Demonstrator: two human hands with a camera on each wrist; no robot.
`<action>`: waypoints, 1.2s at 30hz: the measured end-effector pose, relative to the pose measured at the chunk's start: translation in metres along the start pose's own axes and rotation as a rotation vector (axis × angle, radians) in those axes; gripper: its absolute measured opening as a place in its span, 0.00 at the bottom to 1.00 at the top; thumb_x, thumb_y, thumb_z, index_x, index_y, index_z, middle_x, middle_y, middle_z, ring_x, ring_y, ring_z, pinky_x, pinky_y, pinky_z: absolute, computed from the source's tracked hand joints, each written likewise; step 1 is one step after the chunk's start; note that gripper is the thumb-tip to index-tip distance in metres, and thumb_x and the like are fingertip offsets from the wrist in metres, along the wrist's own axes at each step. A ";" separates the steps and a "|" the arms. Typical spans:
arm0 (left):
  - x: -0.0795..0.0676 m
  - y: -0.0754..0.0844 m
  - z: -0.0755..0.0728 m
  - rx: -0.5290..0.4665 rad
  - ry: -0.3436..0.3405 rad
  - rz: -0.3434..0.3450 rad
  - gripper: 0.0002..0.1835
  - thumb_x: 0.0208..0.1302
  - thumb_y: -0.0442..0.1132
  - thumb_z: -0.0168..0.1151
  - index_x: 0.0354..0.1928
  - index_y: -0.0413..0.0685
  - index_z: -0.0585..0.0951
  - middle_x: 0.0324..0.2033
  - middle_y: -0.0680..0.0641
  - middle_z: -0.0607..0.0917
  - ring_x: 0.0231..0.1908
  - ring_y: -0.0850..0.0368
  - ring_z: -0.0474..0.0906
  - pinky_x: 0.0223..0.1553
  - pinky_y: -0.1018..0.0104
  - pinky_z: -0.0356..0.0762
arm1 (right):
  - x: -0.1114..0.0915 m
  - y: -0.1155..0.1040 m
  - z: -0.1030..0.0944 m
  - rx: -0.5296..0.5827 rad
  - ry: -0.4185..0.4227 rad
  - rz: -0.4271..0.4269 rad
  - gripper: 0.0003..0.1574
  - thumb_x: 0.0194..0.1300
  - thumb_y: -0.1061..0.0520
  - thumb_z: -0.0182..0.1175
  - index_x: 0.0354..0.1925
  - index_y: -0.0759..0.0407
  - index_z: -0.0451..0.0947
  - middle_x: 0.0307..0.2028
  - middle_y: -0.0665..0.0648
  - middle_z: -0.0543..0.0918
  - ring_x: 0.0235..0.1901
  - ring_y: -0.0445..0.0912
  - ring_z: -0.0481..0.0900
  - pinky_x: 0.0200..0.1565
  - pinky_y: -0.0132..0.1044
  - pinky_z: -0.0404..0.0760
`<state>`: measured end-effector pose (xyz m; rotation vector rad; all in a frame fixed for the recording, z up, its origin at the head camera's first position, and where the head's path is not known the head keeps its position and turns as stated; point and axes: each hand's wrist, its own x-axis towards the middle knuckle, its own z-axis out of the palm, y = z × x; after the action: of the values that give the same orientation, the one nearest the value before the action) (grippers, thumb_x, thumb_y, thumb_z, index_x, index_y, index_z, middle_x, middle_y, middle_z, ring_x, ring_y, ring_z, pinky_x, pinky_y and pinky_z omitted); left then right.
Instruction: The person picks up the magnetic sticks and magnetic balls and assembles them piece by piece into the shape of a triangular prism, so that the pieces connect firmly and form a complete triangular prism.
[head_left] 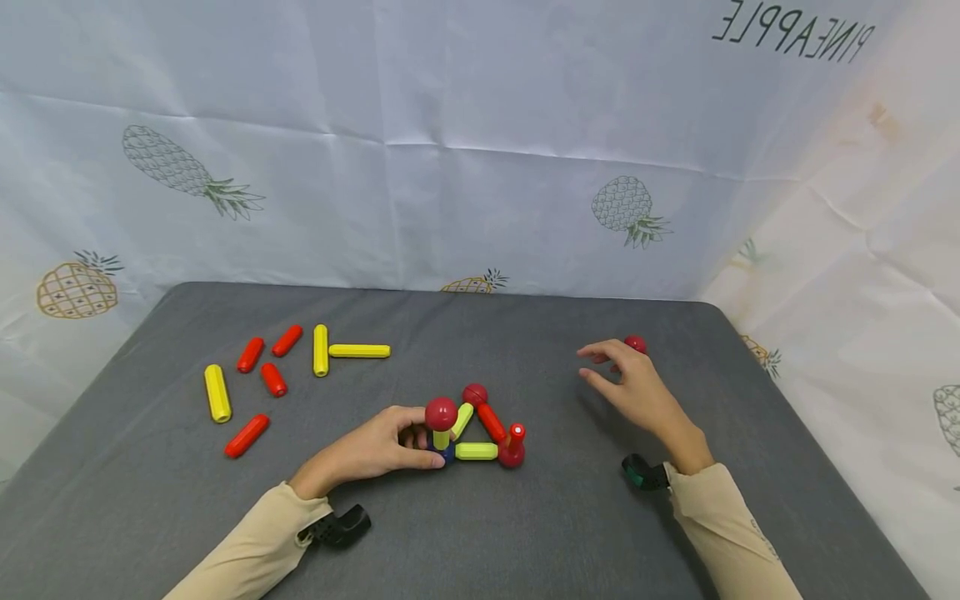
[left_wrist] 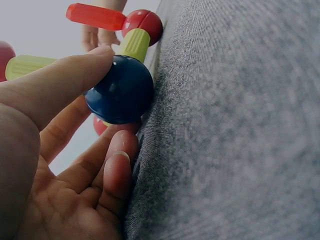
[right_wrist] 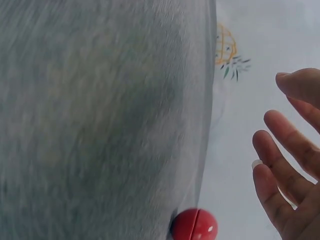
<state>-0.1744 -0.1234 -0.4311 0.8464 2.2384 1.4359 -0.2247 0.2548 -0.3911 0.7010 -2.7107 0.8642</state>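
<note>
My left hand holds the blue ball at the near left corner of a small triangular frame, thumb against it. Yellow-green rods and a red rod join that ball to two red balls, one at the back and one at the right. Above the blue ball stands a short yellow-green rod topped by a red ball. A red stick rises from the right ball. My right hand hovers with nothing in it, fingers apart, near a loose red ball.
On the left of the grey table lie several red rods and three yellow rods. A white cloth with pineapple prints hangs behind the table and along its right side.
</note>
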 end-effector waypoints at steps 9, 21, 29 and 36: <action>0.000 0.001 0.000 -0.001 0.001 0.001 0.14 0.60 0.41 0.71 0.46 0.45 0.83 0.26 0.52 0.77 0.27 0.66 0.71 0.29 0.73 0.70 | -0.006 0.017 -0.009 -0.050 -0.037 0.067 0.19 0.66 0.61 0.65 0.54 0.63 0.79 0.48 0.65 0.82 0.46 0.58 0.80 0.49 0.56 0.79; 0.000 0.001 0.000 -0.002 0.000 0.004 0.14 0.60 0.41 0.71 0.46 0.45 0.83 0.26 0.52 0.77 0.27 0.66 0.72 0.29 0.73 0.70 | -0.010 0.033 -0.019 -0.093 -0.042 0.106 0.20 0.68 0.59 0.64 0.56 0.65 0.78 0.47 0.65 0.81 0.40 0.53 0.78 0.44 0.51 0.78; 0.000 0.001 0.000 0.007 0.002 0.006 0.13 0.60 0.41 0.71 0.45 0.47 0.83 0.26 0.53 0.77 0.26 0.67 0.71 0.28 0.73 0.71 | -0.011 0.039 -0.028 -0.100 -0.079 0.168 0.21 0.69 0.57 0.63 0.56 0.67 0.77 0.55 0.70 0.77 0.48 0.61 0.75 0.45 0.55 0.74; 0.000 0.001 -0.001 0.009 0.003 -0.004 0.14 0.60 0.41 0.72 0.45 0.46 0.82 0.26 0.53 0.76 0.27 0.66 0.71 0.29 0.73 0.70 | -0.011 0.047 -0.029 -0.109 -0.101 0.188 0.23 0.65 0.61 0.64 0.56 0.69 0.75 0.57 0.75 0.74 0.58 0.69 0.70 0.57 0.68 0.67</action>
<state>-0.1745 -0.1234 -0.4295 0.8426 2.2494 1.4266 -0.2369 0.3094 -0.3947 0.4864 -2.9250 0.7312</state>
